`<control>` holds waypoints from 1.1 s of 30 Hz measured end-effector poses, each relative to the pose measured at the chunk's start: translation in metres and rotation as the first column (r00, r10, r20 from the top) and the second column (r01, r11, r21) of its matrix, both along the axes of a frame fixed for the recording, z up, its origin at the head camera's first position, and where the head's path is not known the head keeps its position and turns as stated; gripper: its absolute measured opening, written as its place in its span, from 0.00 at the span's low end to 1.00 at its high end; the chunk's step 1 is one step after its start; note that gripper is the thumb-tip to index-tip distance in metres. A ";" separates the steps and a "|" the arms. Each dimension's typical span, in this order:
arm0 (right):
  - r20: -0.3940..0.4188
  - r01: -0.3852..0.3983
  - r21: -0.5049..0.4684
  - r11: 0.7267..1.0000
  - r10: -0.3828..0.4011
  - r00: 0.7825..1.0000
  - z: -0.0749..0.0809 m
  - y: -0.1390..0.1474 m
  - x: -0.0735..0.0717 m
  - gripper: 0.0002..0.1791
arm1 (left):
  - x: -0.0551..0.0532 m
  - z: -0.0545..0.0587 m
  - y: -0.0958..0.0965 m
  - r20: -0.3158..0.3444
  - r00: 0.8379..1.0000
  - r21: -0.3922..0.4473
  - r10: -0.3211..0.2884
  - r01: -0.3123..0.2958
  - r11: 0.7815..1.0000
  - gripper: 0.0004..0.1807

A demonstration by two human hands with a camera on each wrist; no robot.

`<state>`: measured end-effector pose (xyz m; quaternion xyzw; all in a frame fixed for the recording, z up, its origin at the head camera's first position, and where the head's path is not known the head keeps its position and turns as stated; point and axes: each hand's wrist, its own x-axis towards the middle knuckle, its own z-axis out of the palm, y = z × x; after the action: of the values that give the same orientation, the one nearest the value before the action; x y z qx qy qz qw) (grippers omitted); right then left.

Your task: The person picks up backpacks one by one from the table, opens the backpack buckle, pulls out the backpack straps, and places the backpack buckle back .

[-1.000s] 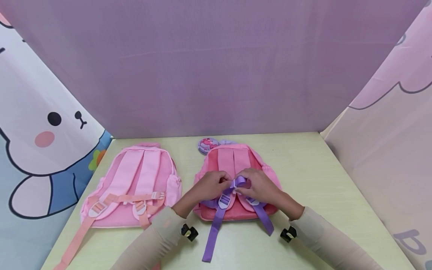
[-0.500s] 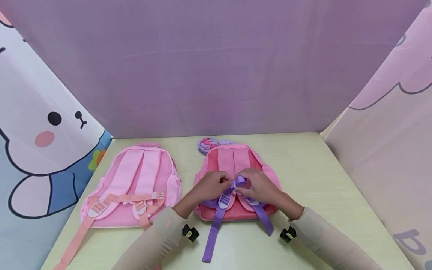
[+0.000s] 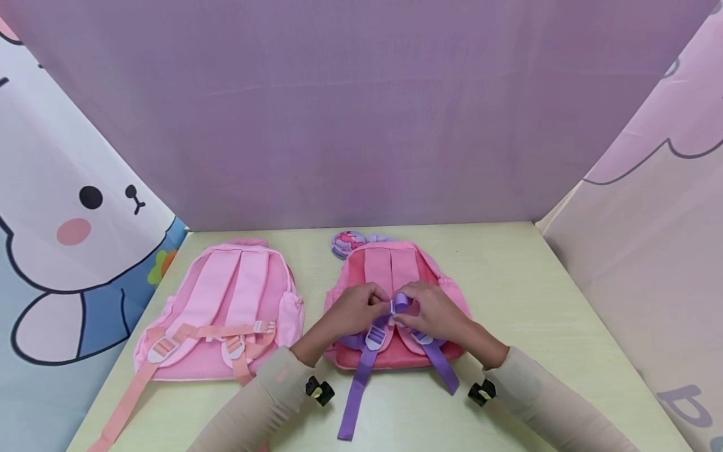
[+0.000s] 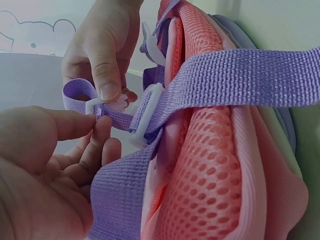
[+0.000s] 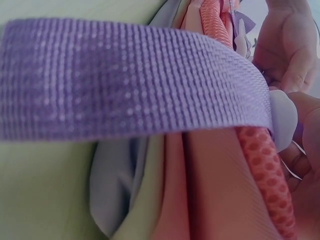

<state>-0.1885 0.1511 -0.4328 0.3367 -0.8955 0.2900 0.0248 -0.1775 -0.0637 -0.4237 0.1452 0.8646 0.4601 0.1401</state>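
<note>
A pink backpack (image 3: 357,267) with purple straps lies on the table, its shoulder straps facing up. Over its lower middle, my hands meet at a small white buckle (image 4: 93,106) threaded with purple webbing. My left hand (image 3: 357,309) pinches the purple strap (image 4: 101,111) between thumb and fingertips, right at the buckle's edge. Opposite it, my right hand (image 3: 432,311) grips the white buckle, thumb on top, with a loop of the webbing (image 4: 75,90) standing up beside it. In the right wrist view, a loose purple strap (image 5: 125,80) hides much of the fingers' work.
Another pink backpack (image 3: 198,295) with peach straps lies to the left, its strap clip (image 3: 264,328) fastened across. A round purple pouch (image 3: 347,243) sits behind the nearer bag. Two loose purple strap ends (image 3: 354,402) trail toward the table's front. A purple backdrop (image 3: 361,125) stands behind.
</note>
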 end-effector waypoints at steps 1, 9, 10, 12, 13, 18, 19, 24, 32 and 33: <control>0.001 -0.002 -0.002 1.000 0.002 1.000 0.000 0.000 0.000 0.16 | 0.000 0.000 0.000 -0.002 1.000 0.002 -0.001 0.001 1.000 0.05; -0.001 -0.010 -0.015 1.000 0.010 1.000 -0.001 0.000 0.000 0.15 | 0.001 0.000 -0.001 -0.016 1.000 0.029 -0.021 0.022 0.999 0.05; -0.003 -0.011 -0.015 1.000 0.011 1.000 -0.001 0.000 0.000 0.15 | 0.001 0.000 -0.001 -0.021 0.999 0.032 -0.026 0.027 0.999 0.05; -0.007 -0.012 -0.013 1.000 0.012 1.000 -0.001 0.000 0.000 0.15 | 0.002 0.000 -0.002 -0.035 0.999 0.029 -0.039 0.040 0.999 0.06; -0.008 -0.013 -0.012 1.000 0.013 1.000 -0.001 0.000 0.000 0.15 | 0.002 0.000 -0.002 -0.042 0.998 0.031 -0.047 0.048 0.998 0.06; -0.009 -0.020 -0.009 1.000 0.020 1.000 0.000 0.001 0.000 0.13 | 0.005 0.002 -0.001 -0.089 0.993 0.030 -0.073 0.076 0.997 0.10; -0.010 -0.022 -0.009 1.000 0.022 1.000 0.000 0.001 0.000 0.12 | 0.005 0.002 -0.001 -0.095 0.993 0.035 -0.077 0.080 0.996 0.11; -0.009 -0.030 -0.013 0.999 0.030 1.000 -0.001 0.001 -0.001 0.12 | 0.005 0.001 0.000 -0.127 0.987 0.023 -0.093 0.097 0.995 0.11; -0.017 -0.032 -0.007 0.999 0.032 0.999 -0.002 0.001 -0.001 0.12 | 0.005 0.003 0.000 -0.154 0.984 0.010 -0.091 0.094 0.996 0.09; -0.018 -0.031 -0.006 0.999 0.031 0.999 -0.002 0.001 -0.001 0.12 | 0.005 0.003 0.000 -0.158 0.983 0.008 -0.092 0.094 0.996 0.09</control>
<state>-0.1899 0.1516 -0.4347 0.3530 -0.8890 0.2903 0.0294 -0.1723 -0.0633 -0.4209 0.2223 0.8616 0.4470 0.0916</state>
